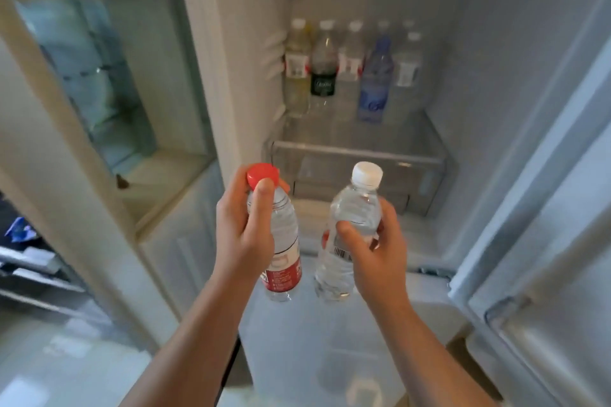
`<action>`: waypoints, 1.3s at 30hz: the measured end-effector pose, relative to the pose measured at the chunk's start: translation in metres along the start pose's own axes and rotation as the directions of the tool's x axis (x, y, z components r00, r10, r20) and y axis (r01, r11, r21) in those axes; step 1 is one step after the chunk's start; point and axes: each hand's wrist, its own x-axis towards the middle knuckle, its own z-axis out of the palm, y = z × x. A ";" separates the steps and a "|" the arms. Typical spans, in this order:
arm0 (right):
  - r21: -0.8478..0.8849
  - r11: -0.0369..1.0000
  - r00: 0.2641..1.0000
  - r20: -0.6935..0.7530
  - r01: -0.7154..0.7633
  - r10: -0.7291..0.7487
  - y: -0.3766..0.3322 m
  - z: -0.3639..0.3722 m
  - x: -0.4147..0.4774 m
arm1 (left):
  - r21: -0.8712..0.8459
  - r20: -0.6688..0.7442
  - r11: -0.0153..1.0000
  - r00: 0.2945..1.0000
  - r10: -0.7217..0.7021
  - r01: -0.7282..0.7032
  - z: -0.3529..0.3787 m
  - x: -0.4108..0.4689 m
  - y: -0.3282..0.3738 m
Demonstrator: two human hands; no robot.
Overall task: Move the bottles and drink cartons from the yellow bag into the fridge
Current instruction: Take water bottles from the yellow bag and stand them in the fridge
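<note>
My left hand [243, 231] grips a clear water bottle with a red cap and red label [284, 241] by its upper body, upright. My right hand [377, 254] grips a second clear water bottle with a white cap [353, 208], tilted slightly right. Both are held in front of the open fridge [496, 109]. On the glass shelf [357, 152] at the back stand several bottles in a row: a yellowish one [297, 69], a dark-labelled one [324, 69], a blue one [375, 82] and clear ones. The yellow bag is out of view.
A clear drawer [357, 182] sits under the shelf. The fridge's left door [99, 92] stands open with door bins, and the right door [562, 241] is open on the right. A pale lower compartment front [314, 357] lies below my hands.
</note>
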 end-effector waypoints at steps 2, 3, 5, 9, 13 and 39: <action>0.042 0.998 0.999 -0.025 0.048 -0.047 -0.001 0.003 0.028 | -0.033 -0.012 0.998 0.998 0.062 -0.062 0.017 0.028 -0.001; 0.054 0.996 0.997 -0.045 0.068 -0.066 -0.002 0.004 0.041 | -0.050 -0.012 0.995 0.996 0.090 -0.090 0.025 0.041 0.000; 0.063 0.992 0.991 -0.085 0.105 -0.099 -0.006 0.007 0.067 | -0.068 -0.007 0.987 0.989 0.147 -0.147 0.040 0.068 0.001; 0.042 0.985 0.973 -0.168 0.165 -0.156 -0.017 0.015 0.118 | -0.073 0.000 0.970 0.973 0.232 -0.231 0.065 0.116 -0.001; 0.022 0.984 0.962 -0.213 0.178 -0.169 -0.021 0.020 0.165 | -0.129 0.010 0.957 0.965 0.264 -0.260 0.085 0.159 -0.008; -0.104 0.993 0.999 0.018 0.053 -0.051 0.039 0.049 0.300 | -0.038 0.096 0.998 0.994 0.051 -0.047 0.149 0.263 -0.109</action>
